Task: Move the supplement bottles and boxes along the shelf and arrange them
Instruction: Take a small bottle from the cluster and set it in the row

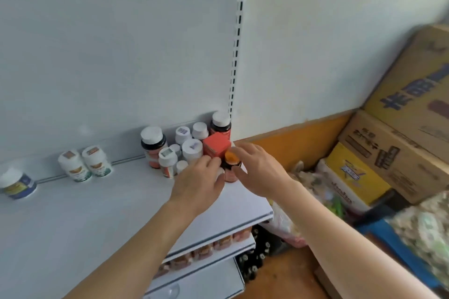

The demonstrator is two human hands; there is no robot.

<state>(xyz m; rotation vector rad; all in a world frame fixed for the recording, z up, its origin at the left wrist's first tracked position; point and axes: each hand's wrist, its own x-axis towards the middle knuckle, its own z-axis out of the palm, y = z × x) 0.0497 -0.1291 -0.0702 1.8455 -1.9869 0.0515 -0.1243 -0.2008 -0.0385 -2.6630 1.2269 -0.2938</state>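
Note:
An orange-capped bottle (230,164) stands near the right end of the white shelf (102,213), just in front of a red box (216,148). My left hand (199,183) curls its fingers against the bottle's left side. My right hand (258,170) holds the same bottle from the right, fingers over the cap and thumb below. Behind them stands a cluster of white-capped bottles (193,148), including two tall dark ones (153,144) (220,124). Further left stand two white bottles (85,164), and a blue-labelled jar (17,184) sits at the far left.
The shelf ends just right of my hands at an upright slotted rail (237,56). Lower shelves (213,245) hold more bottles. Stacked cardboard boxes (401,148) and plastic bags (315,182) fill the floor to the right.

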